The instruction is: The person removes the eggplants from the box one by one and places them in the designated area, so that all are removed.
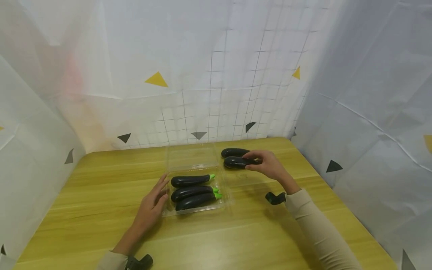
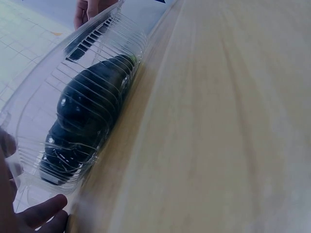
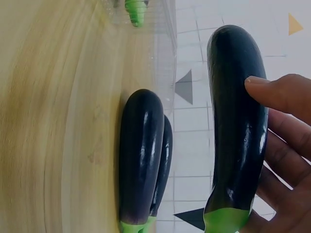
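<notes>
A clear plastic clamshell box (image 1: 192, 170) lies with its lid folded back on the table. Three dark purple eggplants with green stems, one of them the front eggplant (image 1: 195, 201), lie side by side in it. My left hand (image 1: 150, 208) rests at the box's left side, fingers loosely extended along its edge. Beyond the box to the right, my right hand (image 1: 266, 165) pinches an eggplant (image 3: 238, 121) between thumb and fingers, raised above the table. Two more eggplants, including the nearer eggplant (image 3: 141, 155), lie on the wood below it; the held one partly covers them in the head view.
The wooden table (image 1: 111, 191) runs back to a white wall sheet (image 1: 189, 112) with grid lines and triangles. Similar sheets stand at left and right. A dark wrist mount (image 1: 275, 198) projects from the right sleeve, and another mount (image 1: 140, 262) from the left.
</notes>
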A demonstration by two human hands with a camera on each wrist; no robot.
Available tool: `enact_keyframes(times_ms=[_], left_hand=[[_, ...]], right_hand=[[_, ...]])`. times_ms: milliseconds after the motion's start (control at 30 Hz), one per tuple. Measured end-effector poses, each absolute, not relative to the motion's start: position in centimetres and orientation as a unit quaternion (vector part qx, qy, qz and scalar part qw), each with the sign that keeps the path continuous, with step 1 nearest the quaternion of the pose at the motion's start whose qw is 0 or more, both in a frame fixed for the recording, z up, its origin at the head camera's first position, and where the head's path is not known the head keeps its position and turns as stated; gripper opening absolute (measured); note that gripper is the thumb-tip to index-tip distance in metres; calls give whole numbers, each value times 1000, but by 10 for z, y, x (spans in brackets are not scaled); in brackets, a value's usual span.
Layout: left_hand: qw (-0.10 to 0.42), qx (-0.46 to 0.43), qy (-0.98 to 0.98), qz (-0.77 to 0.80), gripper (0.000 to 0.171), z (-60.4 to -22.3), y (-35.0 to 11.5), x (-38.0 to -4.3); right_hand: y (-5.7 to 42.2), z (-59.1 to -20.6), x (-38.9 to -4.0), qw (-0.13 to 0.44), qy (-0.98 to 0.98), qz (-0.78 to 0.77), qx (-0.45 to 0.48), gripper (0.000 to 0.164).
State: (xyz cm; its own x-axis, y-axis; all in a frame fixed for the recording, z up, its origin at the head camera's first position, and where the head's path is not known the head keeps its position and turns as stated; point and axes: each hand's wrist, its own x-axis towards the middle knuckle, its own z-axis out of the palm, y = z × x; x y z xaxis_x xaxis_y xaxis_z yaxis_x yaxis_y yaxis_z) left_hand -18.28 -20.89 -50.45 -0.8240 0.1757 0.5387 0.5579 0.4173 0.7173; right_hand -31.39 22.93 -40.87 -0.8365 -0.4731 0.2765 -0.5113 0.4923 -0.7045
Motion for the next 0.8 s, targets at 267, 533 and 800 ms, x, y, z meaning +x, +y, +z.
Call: enact_keyframes(times_ms=[267, 533, 800], left_hand=[[198, -220, -826, -479, 51, -507, -210, -185], [199, -220, -829, -474, 51, -510, -211, -185], [197, -218, -832, -469, 51, -508, -211, -185]], right_hand=[[233, -413, -317, 24, -863, 415, 287, 33], [236, -420, -319, 18, -871, 405, 279, 33], [238, -428, -322, 13, -873, 401, 277, 32]])
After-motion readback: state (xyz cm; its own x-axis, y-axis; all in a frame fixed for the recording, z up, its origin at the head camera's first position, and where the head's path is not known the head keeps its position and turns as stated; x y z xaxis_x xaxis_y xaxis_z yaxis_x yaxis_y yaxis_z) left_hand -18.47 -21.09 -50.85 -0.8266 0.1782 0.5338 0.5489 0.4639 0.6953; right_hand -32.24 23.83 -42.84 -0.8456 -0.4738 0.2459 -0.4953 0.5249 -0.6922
